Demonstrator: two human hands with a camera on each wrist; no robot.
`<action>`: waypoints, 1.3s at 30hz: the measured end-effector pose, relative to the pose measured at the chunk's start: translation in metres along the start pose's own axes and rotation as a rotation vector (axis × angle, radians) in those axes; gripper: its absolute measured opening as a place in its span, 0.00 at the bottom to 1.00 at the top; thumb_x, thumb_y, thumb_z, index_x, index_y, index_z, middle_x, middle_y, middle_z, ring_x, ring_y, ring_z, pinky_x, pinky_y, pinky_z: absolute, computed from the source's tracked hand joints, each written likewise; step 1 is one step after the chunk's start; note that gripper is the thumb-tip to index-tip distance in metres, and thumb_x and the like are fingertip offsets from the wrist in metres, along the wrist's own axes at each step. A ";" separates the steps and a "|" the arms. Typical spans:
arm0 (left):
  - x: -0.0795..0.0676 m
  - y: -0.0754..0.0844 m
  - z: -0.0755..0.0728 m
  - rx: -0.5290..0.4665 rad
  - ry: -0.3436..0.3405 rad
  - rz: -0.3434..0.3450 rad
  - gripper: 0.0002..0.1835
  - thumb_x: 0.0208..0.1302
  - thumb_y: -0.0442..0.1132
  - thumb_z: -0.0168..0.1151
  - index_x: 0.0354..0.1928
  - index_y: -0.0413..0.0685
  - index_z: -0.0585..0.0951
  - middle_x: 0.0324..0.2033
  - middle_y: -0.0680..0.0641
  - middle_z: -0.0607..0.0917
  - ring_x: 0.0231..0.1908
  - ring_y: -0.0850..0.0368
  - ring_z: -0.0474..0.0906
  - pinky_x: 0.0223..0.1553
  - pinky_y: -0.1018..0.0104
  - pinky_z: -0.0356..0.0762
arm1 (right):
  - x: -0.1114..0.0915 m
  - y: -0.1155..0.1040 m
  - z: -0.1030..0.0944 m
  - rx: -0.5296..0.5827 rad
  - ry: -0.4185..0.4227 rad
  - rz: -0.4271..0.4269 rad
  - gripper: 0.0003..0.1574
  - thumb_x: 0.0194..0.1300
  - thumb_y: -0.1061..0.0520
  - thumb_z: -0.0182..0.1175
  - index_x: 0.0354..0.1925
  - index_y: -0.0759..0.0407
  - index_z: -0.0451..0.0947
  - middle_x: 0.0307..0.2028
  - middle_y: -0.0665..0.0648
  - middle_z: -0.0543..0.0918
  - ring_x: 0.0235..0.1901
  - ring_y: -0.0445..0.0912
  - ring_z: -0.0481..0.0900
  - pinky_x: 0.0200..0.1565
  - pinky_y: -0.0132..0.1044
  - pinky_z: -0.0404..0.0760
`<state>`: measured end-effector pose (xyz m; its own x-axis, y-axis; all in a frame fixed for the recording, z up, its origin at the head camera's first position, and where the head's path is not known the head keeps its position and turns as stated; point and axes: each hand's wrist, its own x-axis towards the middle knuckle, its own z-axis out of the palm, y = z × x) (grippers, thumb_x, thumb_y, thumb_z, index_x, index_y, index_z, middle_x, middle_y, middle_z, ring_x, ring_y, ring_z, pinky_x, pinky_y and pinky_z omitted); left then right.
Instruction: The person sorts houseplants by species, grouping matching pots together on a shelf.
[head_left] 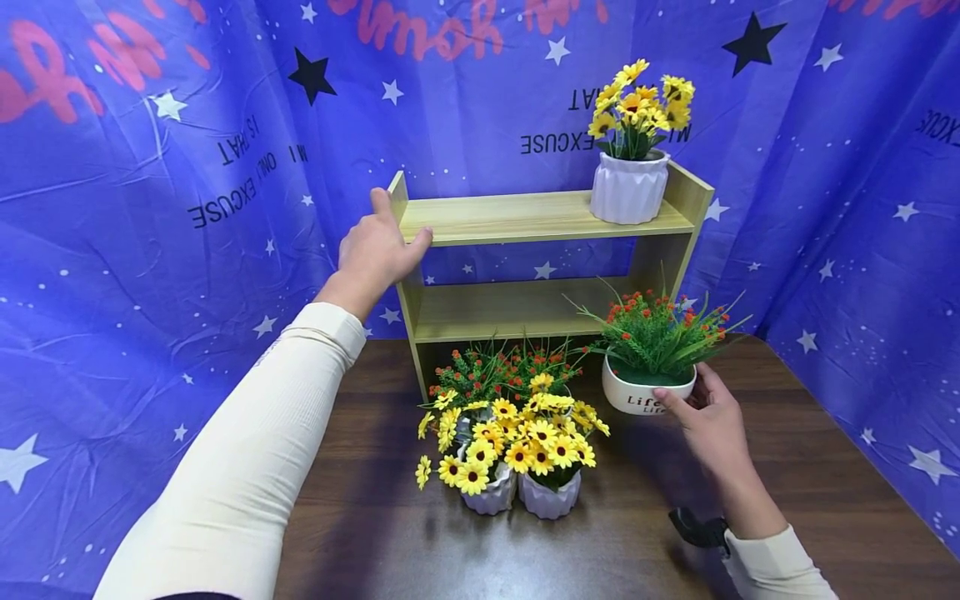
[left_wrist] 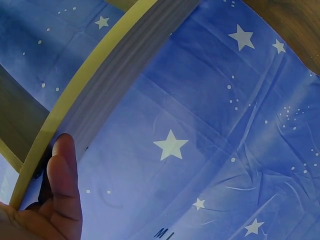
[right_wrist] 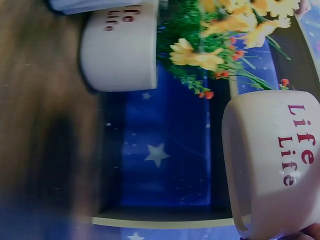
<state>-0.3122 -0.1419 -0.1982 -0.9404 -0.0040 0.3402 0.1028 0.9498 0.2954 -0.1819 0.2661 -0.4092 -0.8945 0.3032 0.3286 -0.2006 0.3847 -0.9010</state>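
Observation:
My right hand [head_left: 716, 421] holds a white oval pot [head_left: 637, 397] of green grass and small red flowers, thumb on its front. The pot is off the table, before the right end of a two-tier wooden shelf [head_left: 510, 312]. In the right wrist view, the held pot [right_wrist: 280, 165] shows red "Life" lettering. At the shelf's upper left corner, my left hand [head_left: 378, 250] grips the side panel, thumb toward the top board. Left wrist view: fingers [left_wrist: 65, 180] lie along the panel's outer face [left_wrist: 115, 85]. A yellow-flowered pot [head_left: 630, 187] stands on the top board's right end.
On the brown table [head_left: 360, 533], two lilac pots of yellow flowers [head_left: 550, 496] stand side by side in front of the shelf. Behind them are more red-flowered plants [head_left: 468, 375]. A black strap-like object [head_left: 697, 529] is by my right wrist. Blue star-patterned cloth [head_left: 465, 100] hangs around the table.

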 end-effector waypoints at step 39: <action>0.001 0.000 0.001 0.014 0.013 0.001 0.42 0.64 0.66 0.49 0.65 0.42 0.51 0.37 0.31 0.80 0.39 0.32 0.81 0.36 0.42 0.75 | 0.080 -0.034 0.044 0.037 -0.040 0.013 0.50 0.68 0.45 0.63 0.74 0.67 0.53 0.66 0.70 0.68 0.65 0.58 0.68 0.63 0.53 0.68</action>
<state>-0.3134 -0.1420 -0.1988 -0.9358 -0.0070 0.3525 0.0994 0.9540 0.2829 -0.2645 0.2391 -0.3643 -0.9123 0.2721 0.3060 -0.2030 0.3484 -0.9151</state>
